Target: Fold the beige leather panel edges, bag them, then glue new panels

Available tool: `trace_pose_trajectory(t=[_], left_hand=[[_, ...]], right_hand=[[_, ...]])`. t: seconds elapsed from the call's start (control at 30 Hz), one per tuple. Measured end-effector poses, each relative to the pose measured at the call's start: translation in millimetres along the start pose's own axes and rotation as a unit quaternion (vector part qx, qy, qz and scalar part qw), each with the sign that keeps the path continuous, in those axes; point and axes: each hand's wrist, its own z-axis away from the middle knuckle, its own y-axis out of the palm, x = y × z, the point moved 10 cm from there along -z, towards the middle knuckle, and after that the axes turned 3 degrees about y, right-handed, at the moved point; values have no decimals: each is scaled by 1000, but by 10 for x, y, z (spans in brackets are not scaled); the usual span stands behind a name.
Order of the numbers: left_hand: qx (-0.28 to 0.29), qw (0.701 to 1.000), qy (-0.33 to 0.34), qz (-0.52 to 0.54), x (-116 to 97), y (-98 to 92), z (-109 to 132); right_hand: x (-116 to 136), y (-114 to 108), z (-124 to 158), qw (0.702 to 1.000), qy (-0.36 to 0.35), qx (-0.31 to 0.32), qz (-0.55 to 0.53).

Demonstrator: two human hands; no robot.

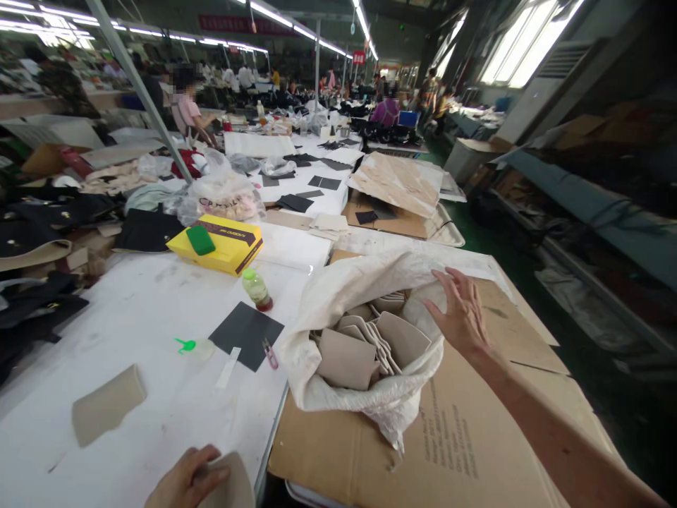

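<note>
My right hand (459,310) reaches over the rim of a white woven sack (338,296), fingers spread and open, touching the sack's edge. The sack holds several beige folded pieces (352,353). My left hand (185,480) at the bottom edge curls over a beige piece (230,483) on the white table (132,317). Another beige piece (108,403) lies flat on the table to the left.
A flattened cardboard sheet (465,437) lies under the sack. On the table are a black square sheet (247,334), a small bottle (257,289), a green-capped item (193,346), and a yellow box (219,243). Dark bags pile at the left. People work at far tables.
</note>
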Motion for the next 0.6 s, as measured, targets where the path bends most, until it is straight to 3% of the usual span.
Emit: trace_pose_trajectory(t=[0.07,0.17,0.23,0.3,0.37,0.47,0.53,0.6], left_hand=[[37,995,55,75,-772,-43,-18],[47,978,141,146,-2024,-66,19],[30,965,209,155,-2785,-12,18],[-5,954,272,124,-3392,107,-42],[-10,954,276,120,-3753,318,-189],[-26,953,275,122,-3989,517,-362],[-72,945,300,107,-3966,456,-359],[-171,933,312,50,-3748,247,-293]], right_hand=[[-42,-81,-22,998,21,-24,58],[-259,-70,-20,992,81,-30,88],[-501,60,4,989,140,13,49],[-728,229,49,977,201,70,-12],[-843,322,71,967,227,98,-56],[-869,307,35,968,218,89,-83],[-887,287,11,968,214,82,-101],[-933,279,-4,967,214,76,-116]])
